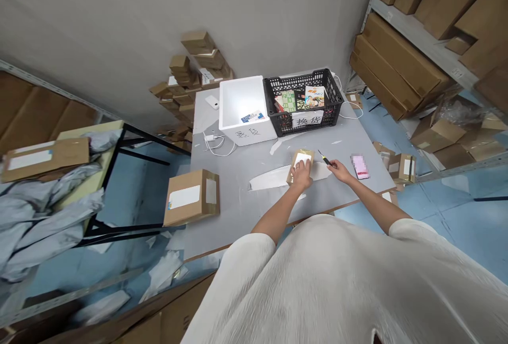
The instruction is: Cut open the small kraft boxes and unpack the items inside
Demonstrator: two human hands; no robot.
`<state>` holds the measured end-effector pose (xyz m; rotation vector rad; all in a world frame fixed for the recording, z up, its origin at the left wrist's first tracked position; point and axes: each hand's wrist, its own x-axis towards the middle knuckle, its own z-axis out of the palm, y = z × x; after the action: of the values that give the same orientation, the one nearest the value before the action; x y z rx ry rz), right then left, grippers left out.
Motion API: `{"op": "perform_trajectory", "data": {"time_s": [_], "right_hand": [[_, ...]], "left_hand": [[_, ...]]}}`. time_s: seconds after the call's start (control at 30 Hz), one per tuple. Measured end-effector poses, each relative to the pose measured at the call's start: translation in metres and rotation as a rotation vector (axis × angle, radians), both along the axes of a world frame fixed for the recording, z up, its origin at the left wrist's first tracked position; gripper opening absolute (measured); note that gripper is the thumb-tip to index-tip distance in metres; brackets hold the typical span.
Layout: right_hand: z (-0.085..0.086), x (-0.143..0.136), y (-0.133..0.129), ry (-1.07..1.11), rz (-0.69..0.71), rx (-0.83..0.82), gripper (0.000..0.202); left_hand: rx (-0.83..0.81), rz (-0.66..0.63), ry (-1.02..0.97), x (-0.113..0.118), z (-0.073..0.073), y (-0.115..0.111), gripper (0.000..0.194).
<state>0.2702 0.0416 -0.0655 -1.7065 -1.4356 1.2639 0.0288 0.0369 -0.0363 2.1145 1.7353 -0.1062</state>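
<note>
My left hand [302, 173] grips a small cardboard box [305, 152] from above, its fingers bent down over the white label. This box lies near the table's front edge, over a white strip [266, 179] on the tabletop. To its right, my right hand [337, 169] is closed round the handle of a box cutter [326, 161]. The cutter's thin blade points up and left, apart from the box. Right of that hand lies a phone [360, 166] with a pink, blurred screen.
Along the back of the table stand a white foam box [223, 106] and a black crate [336, 105] holding booklets. A larger carton [190, 196] sits at the left edge. A white cable [226, 149] lies near the foam box. Shelves [420, 21] with cartons rise at right.
</note>
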Motion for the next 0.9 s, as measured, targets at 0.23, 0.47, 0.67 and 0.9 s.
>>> {"op": "perform_trajectory", "data": {"time_s": [0.23,0.47,0.67,0.9], "right_hand": [[0.006,-0.03,-0.01,0.232,-0.005,-0.142,0.042],[0.023,-0.017,-0.012,0.212,0.069,-0.182,0.042],[0.037,0.031,-0.004,-0.001,0.238,-0.137,0.041],[0.036,0.054,0.032,-0.309,0.553,-0.012,0.03]], "left_hand": [[-0.031,-0.315,-0.068,-0.042,0.009,-0.005,0.093],[0.027,-0.222,-0.031,-0.023,0.007,-0.01,0.051],[0.026,-0.222,0.004,-0.017,0.003,-0.003,0.043],[0.022,-0.228,0.037,-0.016,0.003,-0.006,0.046]]}}
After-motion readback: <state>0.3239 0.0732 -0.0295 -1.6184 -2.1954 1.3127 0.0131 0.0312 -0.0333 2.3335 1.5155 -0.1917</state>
